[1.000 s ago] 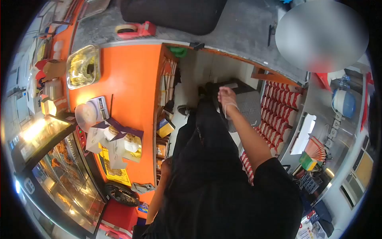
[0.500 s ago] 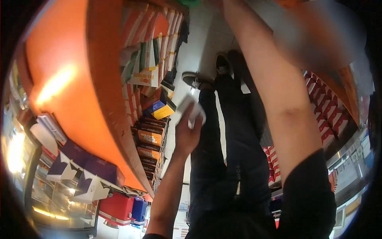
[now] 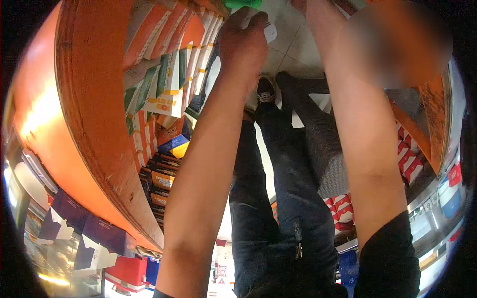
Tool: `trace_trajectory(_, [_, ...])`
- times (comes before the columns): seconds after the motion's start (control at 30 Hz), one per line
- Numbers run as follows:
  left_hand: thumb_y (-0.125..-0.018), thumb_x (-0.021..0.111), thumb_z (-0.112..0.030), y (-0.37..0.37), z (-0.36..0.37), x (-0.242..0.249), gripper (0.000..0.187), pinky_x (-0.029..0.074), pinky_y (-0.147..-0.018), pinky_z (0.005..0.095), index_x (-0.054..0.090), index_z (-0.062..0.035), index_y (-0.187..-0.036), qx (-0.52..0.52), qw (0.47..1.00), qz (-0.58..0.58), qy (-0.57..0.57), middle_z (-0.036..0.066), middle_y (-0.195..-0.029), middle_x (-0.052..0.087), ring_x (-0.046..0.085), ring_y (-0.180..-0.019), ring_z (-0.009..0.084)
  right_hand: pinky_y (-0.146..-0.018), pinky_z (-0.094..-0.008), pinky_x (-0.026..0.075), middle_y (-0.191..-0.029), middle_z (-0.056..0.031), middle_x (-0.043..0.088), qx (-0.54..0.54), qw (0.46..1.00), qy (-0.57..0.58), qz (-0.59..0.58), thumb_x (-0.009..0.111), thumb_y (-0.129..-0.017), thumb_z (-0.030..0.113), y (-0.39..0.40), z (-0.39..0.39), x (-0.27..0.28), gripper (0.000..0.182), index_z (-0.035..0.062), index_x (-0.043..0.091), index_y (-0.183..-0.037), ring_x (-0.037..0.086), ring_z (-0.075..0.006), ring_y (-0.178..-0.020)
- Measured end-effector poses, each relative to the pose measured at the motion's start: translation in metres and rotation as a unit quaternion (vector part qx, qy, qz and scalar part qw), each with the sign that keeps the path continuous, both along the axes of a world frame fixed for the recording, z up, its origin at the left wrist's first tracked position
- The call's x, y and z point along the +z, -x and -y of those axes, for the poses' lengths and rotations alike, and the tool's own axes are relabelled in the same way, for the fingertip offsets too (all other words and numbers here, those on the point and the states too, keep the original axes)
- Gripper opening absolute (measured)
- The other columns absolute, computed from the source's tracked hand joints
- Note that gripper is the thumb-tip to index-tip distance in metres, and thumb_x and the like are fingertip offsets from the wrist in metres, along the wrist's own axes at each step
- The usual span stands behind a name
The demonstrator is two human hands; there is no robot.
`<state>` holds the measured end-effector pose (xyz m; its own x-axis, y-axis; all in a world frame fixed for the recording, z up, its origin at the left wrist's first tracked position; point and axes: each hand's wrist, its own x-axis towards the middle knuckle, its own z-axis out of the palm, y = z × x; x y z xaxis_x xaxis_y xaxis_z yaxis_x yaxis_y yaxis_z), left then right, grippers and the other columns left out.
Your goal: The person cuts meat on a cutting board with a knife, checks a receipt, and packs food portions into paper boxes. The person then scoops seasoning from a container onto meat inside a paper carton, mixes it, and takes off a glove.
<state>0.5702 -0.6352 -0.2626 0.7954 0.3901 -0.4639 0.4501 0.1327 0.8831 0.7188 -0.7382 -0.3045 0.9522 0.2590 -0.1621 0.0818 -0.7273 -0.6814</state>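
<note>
My left hand [image 3: 243,42] is closed, knuckles up, near the top of the view. A small white object [image 3: 269,33], perhaps folded paper or cloth, sticks out at its right side; most of it is covered by the fingers. Just above this hand a bright green thing [image 3: 243,4] shows at the top edge. My right arm stretches up the right side. Only a bit of my right hand [image 3: 300,5] shows at the top edge; its fingers are cut off, so whether it holds anything is hidden.
Left of my arm, shelves under an orange counter [image 3: 44,109] hold stacked folded cartons [image 3: 166,84] and dark boxes [image 3: 161,181]. Dark blue boxes [image 3: 102,233] stand on the counter. Right of my legs are a dark woven stool-like object [image 3: 325,149] and red-and-white cartons [image 3: 340,211].
My left hand has moved up and away from my legs to the top of the view, carrying the white object. My right arm stays stretched out, shifted slightly. The view has shifted a little.
</note>
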Motion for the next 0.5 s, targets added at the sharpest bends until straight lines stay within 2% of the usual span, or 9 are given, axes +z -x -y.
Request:
trace_trajectory(0.07, [-0.094, 0.069, -0.021, -0.011, 0.003, 0.003, 0.031, 0.052, -0.095, 0.0444, 0.071, 0.0019, -0.116, 0.035, 0.997, -0.029, 0.06, 0.02, -0.118, 0.073, 0.069, -0.106, 0.0344, -0.092, -0.0427, 0.057, -0.118, -0.0133, 0.073, 0.005, 1.0, -0.001, -0.005, 0.068, -0.099, 0.027, -0.004, 0.003, 0.001, 0.033, 0.0081, 0.07, -0.126, 0.07, -0.0285, -0.108])
trace_trajectory(0.1, [-0.094, 0.069, -0.021, -0.014, 0.002, 0.003, 0.031, 0.052, -0.095, 0.0444, 0.071, 0.0019, -0.116, 0.035, 0.997, -0.028, 0.06, 0.02, -0.118, 0.073, 0.069, -0.106, 0.0344, -0.092, -0.0427, 0.057, -0.118, -0.0133, 0.073, 0.01, 1.0, -0.002, -0.005, 0.068, -0.099, 0.027, -0.009, 0.004, 0.002, 0.033, 0.0081, 0.07, -0.126, 0.07, -0.0285, -0.108])
trace_trajectory(0.17, [-0.109, 0.057, -0.03, -0.026, -0.007, 0.007, 0.059, 0.03, -0.126, 0.046, 0.042, -0.0093, -0.162, -0.031, 0.979, -0.098, 0.174, 0.012, -0.164, 0.045, 0.041, -0.153, 0.0265, -0.092, -0.0428, 0.057, -0.118, -0.0132, 0.073, 0.017, 1.0, -0.006, -0.006, 0.068, -0.099, 0.027, -0.014, 0.005, 0.004, 0.033, 0.0081, 0.07, -0.126, 0.07, -0.0284, -0.108])
trace_trajectory(0.27, [-0.108, 0.055, -0.023, -0.03, 0.0, 0.022, 0.055, 0.031, -0.123, 0.0452, 0.044, -0.0079, -0.16, -0.018, 0.984, -0.066, 0.162, 0.013, -0.16, 0.048, 0.045, -0.147, 0.0294, -0.092, -0.0429, 0.057, -0.118, -0.0131, 0.073, 0.027, 1.0, -0.01, -0.009, 0.068, -0.099, 0.027, -0.023, 0.006, 0.005, 0.033, 0.0082, 0.069, -0.127, 0.07, -0.0284, -0.109])
trace_trajectory(0.4, [-0.11, 0.053, -0.024, -0.042, 0.002, 0.032, 0.052, 0.034, -0.12, 0.045, 0.045, -0.0054, -0.158, -0.034, 0.983, -0.073, 0.164, 0.013, -0.156, 0.051, 0.05, -0.137, 0.0296, -0.092, -0.0431, 0.057, -0.119, -0.013, 0.073, 0.037, 0.999, -0.015, -0.014, 0.069, -0.099, 0.027, -0.029, 0.006, 0.005, 0.034, 0.0083, 0.069, -0.127, 0.07, -0.0283, -0.109])
trace_trajectory(0.5, [-0.112, 0.05, -0.029, -0.048, 0.013, 0.039, 0.05, 0.036, -0.117, 0.043, 0.047, -0.0043, -0.155, 0.058, 0.982, -0.106, 0.142, 0.013, -0.153, 0.053, 0.054, -0.13, 0.0282, -0.093, -0.0432, 0.057, -0.119, -0.0129, 0.073, 0.045, 0.999, -0.018, -0.015, 0.069, -0.099, 0.027, -0.034, 0.005, 0.004, 0.034, 0.0084, 0.069, -0.127, 0.07, -0.0283, -0.109])
